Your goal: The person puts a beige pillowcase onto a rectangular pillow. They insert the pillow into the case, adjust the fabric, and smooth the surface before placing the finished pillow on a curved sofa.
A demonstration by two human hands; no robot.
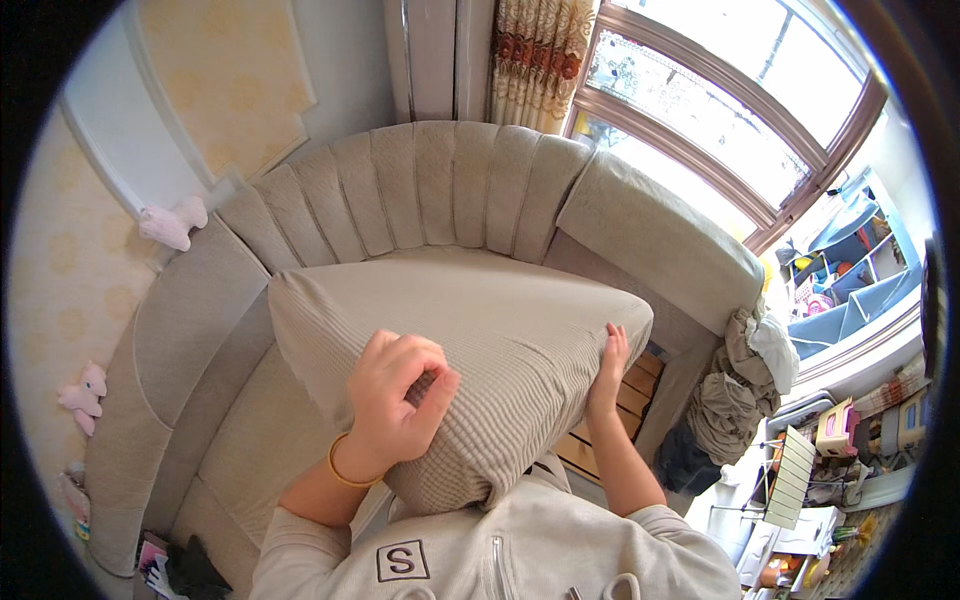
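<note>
A large wedge-like sofa cushion in a beige ribbed cover lies tilted before me, its near corner against my chest and its far edge by the curved backrest. My left hand is curled over the cushion's near left part, a yellow band on its wrist; whether it grips the cover I cannot tell. Flat against the cushion's right side rests my right hand, fingers up near the right corner. Wooden slats of the sofa base show beyond that hand.
The grey-beige channelled backrest curves around the cushion. Seat padding lies at left. Crumpled fabric is heaped on the right armrest area. Pink plush toys sit on the left backrest. A white folding rack stands at lower right.
</note>
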